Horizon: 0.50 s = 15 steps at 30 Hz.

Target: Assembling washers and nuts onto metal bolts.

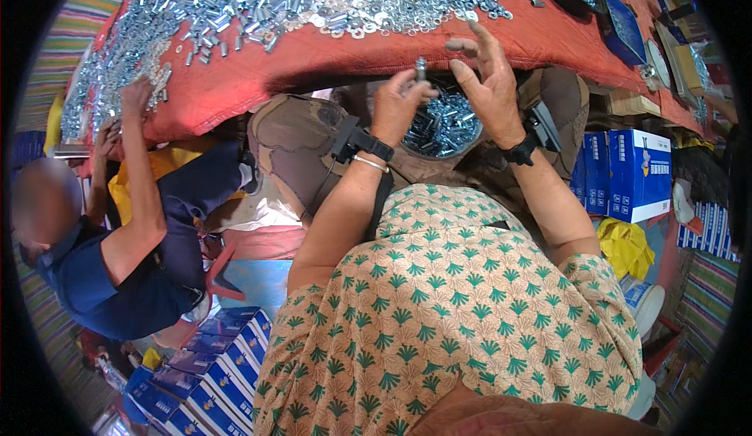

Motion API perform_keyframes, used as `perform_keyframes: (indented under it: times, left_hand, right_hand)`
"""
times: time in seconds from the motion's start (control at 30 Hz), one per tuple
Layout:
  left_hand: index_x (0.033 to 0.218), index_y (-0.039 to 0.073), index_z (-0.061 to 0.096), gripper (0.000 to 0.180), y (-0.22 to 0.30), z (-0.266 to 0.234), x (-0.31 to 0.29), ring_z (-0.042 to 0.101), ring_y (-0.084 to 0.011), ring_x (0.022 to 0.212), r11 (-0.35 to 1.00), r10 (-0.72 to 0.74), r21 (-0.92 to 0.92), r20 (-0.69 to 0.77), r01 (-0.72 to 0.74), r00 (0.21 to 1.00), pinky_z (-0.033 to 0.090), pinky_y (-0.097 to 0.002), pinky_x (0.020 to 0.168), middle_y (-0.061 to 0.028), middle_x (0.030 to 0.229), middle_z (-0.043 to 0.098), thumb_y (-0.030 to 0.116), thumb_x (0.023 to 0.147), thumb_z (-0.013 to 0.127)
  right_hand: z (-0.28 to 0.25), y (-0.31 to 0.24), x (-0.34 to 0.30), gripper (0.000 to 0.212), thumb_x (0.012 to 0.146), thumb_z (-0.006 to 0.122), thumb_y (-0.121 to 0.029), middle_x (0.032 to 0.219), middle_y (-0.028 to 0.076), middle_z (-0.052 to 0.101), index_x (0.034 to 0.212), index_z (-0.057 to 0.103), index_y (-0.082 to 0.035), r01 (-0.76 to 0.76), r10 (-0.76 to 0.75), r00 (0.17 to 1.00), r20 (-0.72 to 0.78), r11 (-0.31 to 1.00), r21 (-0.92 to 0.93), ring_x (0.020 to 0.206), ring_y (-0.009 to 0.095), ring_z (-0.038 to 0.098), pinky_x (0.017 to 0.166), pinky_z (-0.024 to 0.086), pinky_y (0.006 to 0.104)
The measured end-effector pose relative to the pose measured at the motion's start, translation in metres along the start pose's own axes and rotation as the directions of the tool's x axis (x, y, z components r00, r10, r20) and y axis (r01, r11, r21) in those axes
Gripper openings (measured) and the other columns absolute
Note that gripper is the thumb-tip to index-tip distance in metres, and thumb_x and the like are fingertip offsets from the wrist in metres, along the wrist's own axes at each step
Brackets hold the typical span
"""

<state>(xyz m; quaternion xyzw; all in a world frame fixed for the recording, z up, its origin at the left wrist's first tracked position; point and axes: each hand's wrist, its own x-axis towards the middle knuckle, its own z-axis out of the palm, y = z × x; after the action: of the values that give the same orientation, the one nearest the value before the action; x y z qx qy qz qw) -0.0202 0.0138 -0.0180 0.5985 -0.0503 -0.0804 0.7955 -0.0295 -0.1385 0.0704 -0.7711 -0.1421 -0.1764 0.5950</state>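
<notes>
My left hand (397,107) is closed, with its thumb and fingertips pinching a small silvery metal bolt (421,68) that stands upright. My right hand (487,83) is raised just beside it, fingers spread and holding nothing. Below and between both hands, a round container (443,156) sits between my knees, filled with loose shiny metal bolts (445,123). Ahead of my hands lies a table under a red cloth (337,64). On it spread heaps of metal sleeves (235,9), flat washers (356,32) and nuts (478,1).
At the left sits a co-worker (117,256) in dark blue, hands at the table's parts. Blue and white boxes (641,173) stack at right, with more boxes (207,365) at lower left. Yellow plastic (627,248) lies at right. A blue tray (623,32) stands at the far right.
</notes>
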Motion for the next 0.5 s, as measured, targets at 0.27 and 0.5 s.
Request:
perform_keyframes:
  times: [0.27, 0.5]
  left_hand:
    - [0.106, -0.002, 0.062, 0.021, 0.035, -0.006, -0.009, 0.063, -0.0091, 0.065, 0.9, 0.007, 0.435, -0.022, 0.003, 1.0, 0.049, -0.0213, 0.057, -0.0053, 0.078, 0.065, 0.01, 0.089, 0.058]
    - [0.089, -0.001, 0.065, 0.012, 0.088, -0.026, 0.008, 0.06, -0.0082, 0.058, 0.837, 0.087, 0.546, -0.093, -0.022, 0.992, 0.047, -0.0229, 0.052, -0.0042, 0.067, 0.063, 0.01, 0.086, 0.061]
  right_hand:
    - [-0.015, 0.006, 0.027, 0.052, 0.084, 0.062, -0.009, 0.113, 0.019, 0.058, 0.131, 0.041, -0.001, 0.149, -0.102, 0.98, 0.173, 0.946, -0.289, 0.107, 0.031, 0.057, 0.09, 0.044, 0.0364]
    - [-0.028, 0.059, 0.075, 0.044, 0.083, 0.06, -0.008, 0.112, 0.02, 0.059, 0.125, 0.047, -0.003, 0.268, -0.119, 0.935, 0.335, 0.855, -0.444, 0.099, 0.037, 0.058, 0.081, 0.049, 0.0415]
